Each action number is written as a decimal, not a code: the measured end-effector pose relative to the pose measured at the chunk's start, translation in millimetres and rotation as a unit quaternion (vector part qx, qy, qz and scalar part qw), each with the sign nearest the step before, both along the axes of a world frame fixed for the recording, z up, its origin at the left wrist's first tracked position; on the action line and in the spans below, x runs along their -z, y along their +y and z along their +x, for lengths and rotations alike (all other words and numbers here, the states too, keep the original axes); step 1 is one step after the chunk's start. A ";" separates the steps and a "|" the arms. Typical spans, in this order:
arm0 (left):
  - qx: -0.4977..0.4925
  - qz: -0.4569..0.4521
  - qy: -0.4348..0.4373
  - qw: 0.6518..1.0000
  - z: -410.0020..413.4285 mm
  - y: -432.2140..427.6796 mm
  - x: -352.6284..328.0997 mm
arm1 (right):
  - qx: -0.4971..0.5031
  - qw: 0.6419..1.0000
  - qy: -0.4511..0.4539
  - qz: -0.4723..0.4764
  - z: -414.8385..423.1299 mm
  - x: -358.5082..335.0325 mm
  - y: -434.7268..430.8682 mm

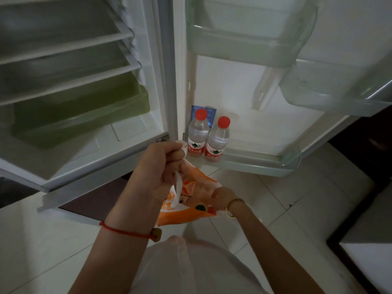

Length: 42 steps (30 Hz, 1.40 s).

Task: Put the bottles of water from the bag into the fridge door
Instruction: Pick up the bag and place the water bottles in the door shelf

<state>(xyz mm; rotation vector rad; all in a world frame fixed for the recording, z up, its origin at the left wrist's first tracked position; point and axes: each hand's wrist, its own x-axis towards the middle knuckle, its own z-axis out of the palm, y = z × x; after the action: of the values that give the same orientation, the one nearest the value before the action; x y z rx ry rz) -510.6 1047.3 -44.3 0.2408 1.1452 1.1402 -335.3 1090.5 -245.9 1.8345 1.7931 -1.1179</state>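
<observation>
Gripping the white handle of the orange-and-white plastic bag (pixel 180 216), my left hand (pixel 161 164) holds it up below the open fridge door (pixel 244 92). My right hand (pixel 220 196), at 4 o'clock from the left, reaches into the bag's mouth; its fingers are hidden, so I cannot tell whether they hold anything. Two red-capped water bottles, the left bottle (pixel 198 134) and the right bottle (pixel 218 141), stand upright and touching at the left end of the lowest door shelf (pixel 258 166), at 1 o'clock from my left hand.
</observation>
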 end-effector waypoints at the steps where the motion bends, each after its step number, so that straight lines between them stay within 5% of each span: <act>1: 0.000 -0.002 0.003 1.000 0.4 -0.6 0.2 | -0.014 1.000 0.018 -0.018 -4.6 5.7 -7.8; 13: -0.007 0.016 0.009 1.000 -10.0 -8.4 -1.1 | 0.047 0.990 0.119 0.052 -26.2 23.7 -35.9; 18: -0.026 0.018 -0.026 0.999 -14.5 -8.3 -6.7 | 0.098 0.969 0.164 0.155 -20.1 -3.1 -27.3; 25: -0.004 0.022 -0.044 0.999 -2.9 -6.8 1.2 | 0.109 0.950 0.103 0.275 -0.3 -57.3 -17.5; 34: 0.032 0.029 -0.025 0.999 8.2 1.7 0.3 | 0.150 0.809 0.068 0.565 32.6 -145.3 -8.7; 42: 0.019 0.018 -0.004 1.000 1.6 3.0 -3.5 | 0.129 0.784 0.045 0.605 58.5 -154.9 22.3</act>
<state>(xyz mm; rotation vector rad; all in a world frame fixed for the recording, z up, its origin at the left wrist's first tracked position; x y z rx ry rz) -509.0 1050.3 -40.9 0.2849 1.1082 1.1279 -276.7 1112.9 -91.0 2.7380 2.6723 0.0916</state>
